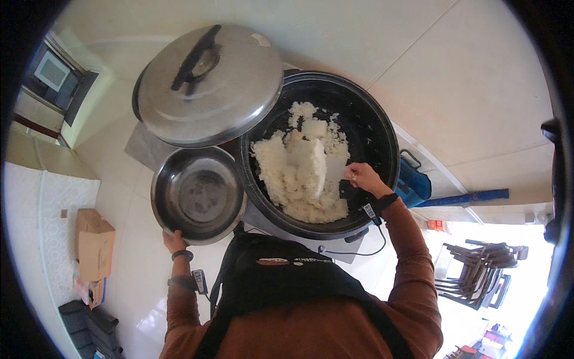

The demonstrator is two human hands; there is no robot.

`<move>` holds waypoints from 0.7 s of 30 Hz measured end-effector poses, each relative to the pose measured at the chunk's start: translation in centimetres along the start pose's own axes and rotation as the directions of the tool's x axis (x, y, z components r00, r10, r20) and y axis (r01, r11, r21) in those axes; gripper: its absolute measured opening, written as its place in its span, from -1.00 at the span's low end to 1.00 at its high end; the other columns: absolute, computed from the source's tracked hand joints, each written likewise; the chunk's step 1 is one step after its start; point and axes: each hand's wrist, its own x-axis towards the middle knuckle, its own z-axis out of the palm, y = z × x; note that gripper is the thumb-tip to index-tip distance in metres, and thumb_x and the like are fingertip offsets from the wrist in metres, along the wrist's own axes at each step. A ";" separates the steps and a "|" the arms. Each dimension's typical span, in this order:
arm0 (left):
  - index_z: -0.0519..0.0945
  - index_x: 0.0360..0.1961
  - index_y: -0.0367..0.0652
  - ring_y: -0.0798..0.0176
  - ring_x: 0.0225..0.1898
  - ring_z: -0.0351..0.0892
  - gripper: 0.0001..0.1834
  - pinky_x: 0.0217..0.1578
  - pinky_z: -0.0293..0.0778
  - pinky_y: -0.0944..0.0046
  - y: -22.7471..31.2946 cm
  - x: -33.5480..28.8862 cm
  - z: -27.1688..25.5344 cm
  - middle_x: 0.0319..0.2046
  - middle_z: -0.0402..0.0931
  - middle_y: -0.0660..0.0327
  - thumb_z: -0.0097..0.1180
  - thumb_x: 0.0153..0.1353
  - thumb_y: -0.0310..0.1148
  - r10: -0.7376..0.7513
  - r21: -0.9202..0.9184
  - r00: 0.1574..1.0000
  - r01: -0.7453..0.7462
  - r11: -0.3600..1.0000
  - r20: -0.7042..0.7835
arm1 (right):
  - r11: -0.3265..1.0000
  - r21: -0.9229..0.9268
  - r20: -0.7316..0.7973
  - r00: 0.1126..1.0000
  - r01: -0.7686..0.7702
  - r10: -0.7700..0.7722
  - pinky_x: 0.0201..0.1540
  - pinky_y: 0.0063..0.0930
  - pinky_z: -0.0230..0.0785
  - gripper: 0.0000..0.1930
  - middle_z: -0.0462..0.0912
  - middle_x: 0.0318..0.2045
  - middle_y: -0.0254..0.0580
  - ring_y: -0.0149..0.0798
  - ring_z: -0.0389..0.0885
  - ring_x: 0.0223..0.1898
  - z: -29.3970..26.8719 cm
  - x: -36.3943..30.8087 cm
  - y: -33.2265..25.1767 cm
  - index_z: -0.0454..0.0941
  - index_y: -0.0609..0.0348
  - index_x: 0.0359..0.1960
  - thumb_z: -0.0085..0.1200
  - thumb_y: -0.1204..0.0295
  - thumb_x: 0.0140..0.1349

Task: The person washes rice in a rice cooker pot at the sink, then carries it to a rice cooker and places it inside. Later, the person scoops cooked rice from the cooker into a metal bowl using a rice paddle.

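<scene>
A large round black pot (387,125) holds a mound of cooked white rice (287,170), heaped at its left and middle. My right hand (363,178) is over the right part of the pot, beside the rice, with its fingers curled closed. A smooth, pale patch lies in the rice by my fingertips; whether it is a utensil that I grip cannot be made out. To the left of the pot, my left hand (174,241) grips the near rim of a wide stainless steel bowl (200,194). The bowl's inside shows no rice.
A big metal lid (212,90) with a black handle sits at the back left, its edge by the pot. A blue cloth-like item (414,182) hangs right of the pot. Cardboard boxes (94,245) stand at far left, stacked chairs (478,269) at far right.
</scene>
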 end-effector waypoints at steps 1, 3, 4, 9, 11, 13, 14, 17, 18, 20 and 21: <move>0.41 -0.06 -0.42 0.06 -0.19 0.53 -0.53 -0.11 0.44 0.19 0.4 0.3 -0.1 -0.20 0.54 -0.06 0.02 -0.11 -0.55 0.011 0.063 1.000 -0.010 0.998 -0.017 | 0.999 -0.033 0.026 1.000 -0.014 0.015 -0.45 -0.42 0.35 -0.70 0.51 -0.68 -0.25 -0.33 0.50 -0.63 0.9 1.0 -0.9 0.58 0.15 -0.43 0.02 0.17 0.18; 0.41 -0.04 -0.41 0.05 -0.19 0.54 -0.52 -0.08 0.43 0.19 1.0 0.7 -0.3 -0.19 0.54 -0.05 0.02 -0.10 -0.56 0.006 -0.018 1.000 -0.006 1.000 0.001 | 0.991 -0.132 -0.008 1.000 0.015 -0.016 -0.45 -0.39 0.36 -0.72 0.54 -0.64 -0.22 -0.30 0.52 -0.61 2.4 2.4 -1.9 0.57 0.18 -0.45 0.03 0.21 0.17; 0.41 -0.04 -0.41 0.05 -0.19 0.54 -0.52 -0.08 0.43 0.19 1.3 0.8 -0.4 -0.19 0.54 -0.05 0.02 -0.10 -0.56 0.028 -0.053 1.000 -0.027 0.998 0.013 | 0.990 -0.142 -0.036 0.999 0.007 -0.012 -0.45 -0.39 0.36 -0.72 0.54 -0.64 -0.21 -0.30 0.53 -0.61 3.1 3.0 -2.1 0.56 0.20 -0.46 0.04 0.21 0.16; 0.42 -0.03 -0.39 0.06 -0.17 0.53 -0.51 -0.06 0.41 0.20 2.2 1.1 -1.0 -0.20 0.54 -0.04 0.03 -0.09 -0.56 0.123 0.000 0.989 -0.124 0.992 0.083 | 0.997 0.061 0.042 0.997 0.055 -0.058 -0.48 -0.38 0.34 -0.83 0.55 -0.61 -0.19 -0.30 0.50 -0.61 4.7 5.5 0.0 0.54 0.26 -0.47 0.04 0.39 0.11; 0.43 -0.03 -0.38 0.06 -0.16 0.53 -0.52 -0.06 0.41 0.20 2.2 1.3 -0.9 -0.20 0.55 -0.03 0.03 -0.09 -0.56 0.103 0.124 0.990 -0.114 0.986 0.094 | 0.993 0.066 0.047 0.994 0.093 -0.096 -0.52 -0.44 0.29 -0.89 0.49 -0.63 -0.25 -0.39 0.43 -0.61 5.2 5.7 0.9 0.52 0.30 -0.44 -0.04 0.53 0.09; 0.44 -0.05 -0.36 0.06 -0.17 0.53 -0.53 -0.05 0.40 0.21 2.1 1.4 -0.9 -0.21 0.55 -0.02 0.03 -0.09 -0.55 0.068 0.138 0.994 -0.080 0.987 0.089 | 0.935 0.353 0.031 0.999 0.017 -0.030 -0.54 -0.52 0.23 -0.85 0.43 -0.63 -0.35 -0.49 0.35 -0.60 5.6 5.3 1.3 0.51 0.30 -0.39 -0.15 0.63 0.09; 0.45 -0.06 -0.35 0.06 -0.17 0.54 -0.54 -0.05 0.40 0.20 2.1 1.5 -0.9 -0.22 0.55 -0.01 0.03 -0.09 -0.54 0.047 0.089 0.995 -0.054 0.995 0.085 | 0.911 0.413 0.012 1.000 -0.011 0.007 -0.54 -0.56 0.20 -0.81 0.41 -0.62 -0.40 -0.52 0.33 -0.60 5.8 5.0 1.2 0.52 0.29 -0.36 -0.20 0.65 0.11; 0.46 -0.08 -0.34 0.06 -0.19 0.54 -0.56 -0.05 0.40 0.20 2.1 1.6 -1.1 -0.23 0.56 -0.01 0.03 -0.09 -0.53 0.062 0.102 0.992 -0.073 0.992 0.110 | 0.913 0.408 -0.055 0.998 0.021 0.001 -0.54 -0.55 0.21 -0.89 0.42 -0.62 -0.38 -0.49 0.34 -0.59 6.0 3.7 0.1 0.43 0.30 -0.47 -0.19 0.64 0.10; 0.46 -0.09 -0.34 0.06 -0.19 0.54 -0.56 -0.05 0.40 0.20 2.2 1.6 -1.3 -0.24 0.56 -0.01 0.03 -0.10 -0.53 0.097 0.146 0.989 -0.112 0.983 0.109 | 0.926 0.374 -0.082 0.996 0.055 -0.026 -0.54 -0.52 0.23 -0.92 0.42 -0.62 -0.35 -0.46 0.36 -0.59 5.9 3.3 -0.4 0.38 0.31 -0.53 -0.16 0.62 0.08; 0.46 -0.10 -0.34 0.07 -0.20 0.54 -0.57 -0.06 0.40 0.20 2.6 1.7 -1.5 -0.24 0.56 0.00 0.02 -0.10 -0.52 0.094 0.094 0.986 -0.108 0.990 0.137 | 0.927 0.371 -0.111 0.994 0.058 -0.018 -0.54 -0.53 0.23 -0.90 0.42 -0.64 -0.33 -0.47 0.37 -0.60 5.7 2.5 -1.6 0.38 0.30 -0.54 -0.16 0.61 0.10; 0.46 -0.10 -0.34 0.07 -0.20 0.54 -0.57 -0.06 0.40 0.20 2.9 1.7 -1.7 -0.24 0.56 0.01 0.02 -0.10 -0.52 0.097 0.080 0.985 -0.109 0.991 0.144 | 0.917 0.394 -0.105 0.994 0.064 -0.024 -0.54 -0.54 0.23 -0.89 0.42 -0.64 -0.33 -0.47 0.37 -0.60 5.7 2.1 -2.1 0.38 0.30 -0.54 -0.17 0.60 0.10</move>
